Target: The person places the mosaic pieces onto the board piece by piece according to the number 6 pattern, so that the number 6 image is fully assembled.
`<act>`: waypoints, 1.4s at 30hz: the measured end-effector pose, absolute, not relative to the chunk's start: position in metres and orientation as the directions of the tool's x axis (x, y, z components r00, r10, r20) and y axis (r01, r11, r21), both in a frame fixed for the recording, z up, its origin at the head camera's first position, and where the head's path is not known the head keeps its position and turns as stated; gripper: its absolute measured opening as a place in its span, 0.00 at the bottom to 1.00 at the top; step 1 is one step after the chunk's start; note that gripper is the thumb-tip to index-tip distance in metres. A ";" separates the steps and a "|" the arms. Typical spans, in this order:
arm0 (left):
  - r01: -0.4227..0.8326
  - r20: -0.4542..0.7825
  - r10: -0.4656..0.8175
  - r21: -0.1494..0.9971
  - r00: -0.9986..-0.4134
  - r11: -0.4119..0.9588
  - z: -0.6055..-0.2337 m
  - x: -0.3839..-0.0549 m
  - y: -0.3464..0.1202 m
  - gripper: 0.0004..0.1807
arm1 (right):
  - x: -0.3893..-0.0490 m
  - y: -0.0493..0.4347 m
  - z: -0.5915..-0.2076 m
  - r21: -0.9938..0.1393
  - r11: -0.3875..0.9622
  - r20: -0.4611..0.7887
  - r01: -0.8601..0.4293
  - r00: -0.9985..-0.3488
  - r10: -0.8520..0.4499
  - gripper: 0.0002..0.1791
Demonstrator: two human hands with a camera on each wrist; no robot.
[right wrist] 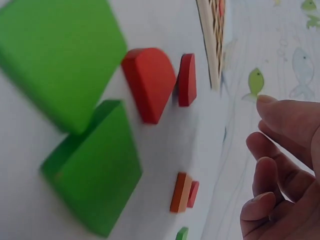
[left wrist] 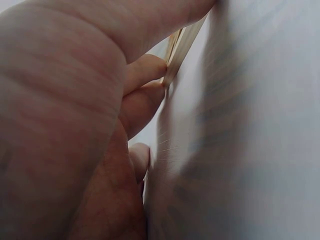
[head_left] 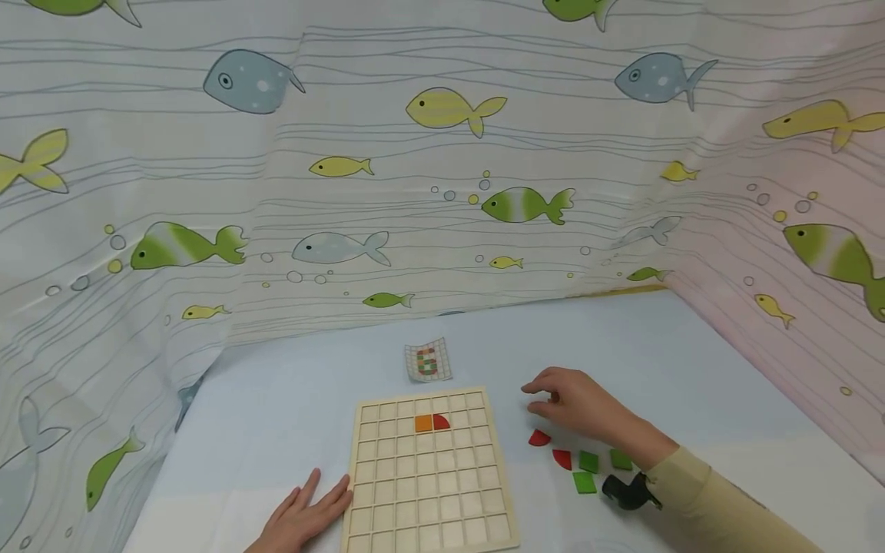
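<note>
A pale wooden grid board [head_left: 429,484] lies on the table. An orange square tile [head_left: 423,423] and a red quarter-circle tile [head_left: 441,422] sit side by side in its upper cells. My left hand [head_left: 304,513] rests flat with spread fingers, its fingertips touching the board's left edge. Above the table, right of the board, hovers my right hand [head_left: 577,399], fingers loosely bent and nothing between them. Near it lie a red quarter-circle [right wrist: 150,82], another thin red piece [right wrist: 187,80] and green square tiles [right wrist: 100,172]. An orange tile [right wrist: 180,192] shows farther off in the right wrist view.
A small pattern card [head_left: 427,361] with a coloured figure on a grid lies behind the board. Around the table hangs a fish-print cloth [head_left: 442,223]. A black device [head_left: 631,491] is strapped under the right wrist.
</note>
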State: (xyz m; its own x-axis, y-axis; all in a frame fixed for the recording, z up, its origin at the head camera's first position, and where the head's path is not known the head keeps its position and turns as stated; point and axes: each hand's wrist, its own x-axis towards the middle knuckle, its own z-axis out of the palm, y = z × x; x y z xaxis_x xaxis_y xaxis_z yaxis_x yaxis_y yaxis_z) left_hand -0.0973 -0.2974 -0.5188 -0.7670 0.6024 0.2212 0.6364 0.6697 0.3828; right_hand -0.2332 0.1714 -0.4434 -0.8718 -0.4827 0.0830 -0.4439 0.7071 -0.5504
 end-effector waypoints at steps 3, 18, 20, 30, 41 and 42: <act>0.643 0.248 0.596 0.378 -0.763 0.666 -0.518 -0.096 -0.297 0.43 | -0.229 0.181 -0.446 -0.554 0.695 0.103 -0.458 -0.866 -0.489 0.17; 0.623 0.225 0.586 0.388 -0.778 0.679 -0.519 -0.096 -0.296 0.46 | -0.193 0.211 -0.466 -0.600 0.694 0.041 -0.397 -0.882 -0.469 0.12; 0.614 0.211 0.583 0.394 -0.785 0.684 -0.518 -0.096 -0.297 0.46 | -0.191 0.212 -0.468 -0.620 0.680 0.026 -0.392 -0.876 -0.482 0.12; 0.649 0.248 0.603 0.369 -0.759 0.665 -0.514 -0.097 -0.296 0.46 | -0.186 0.214 -0.474 -0.629 0.647 0.015 -0.430 -0.840 -0.543 0.14; 0.665 0.264 0.612 0.352 -0.746 0.659 -0.509 -0.094 -0.295 0.46 | -0.182 0.208 -0.475 -0.595 0.664 -0.010 -0.453 -0.822 -0.570 0.14; 0.662 0.264 0.608 0.359 -0.748 0.658 -0.509 -0.093 -0.295 0.46 | -0.182 0.208 -0.475 -0.590 0.670 -0.016 -0.449 -0.824 -0.566 0.13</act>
State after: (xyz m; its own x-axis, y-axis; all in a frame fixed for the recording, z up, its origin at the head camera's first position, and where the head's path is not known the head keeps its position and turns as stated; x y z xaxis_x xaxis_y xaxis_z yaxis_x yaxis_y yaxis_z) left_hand -0.0929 -0.2949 -0.5092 -0.7483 0.6085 0.2642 0.6618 0.6581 0.3591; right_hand -0.1821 0.2075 -0.4751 -0.8240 -0.5663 -0.0160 -0.4493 0.6705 -0.5904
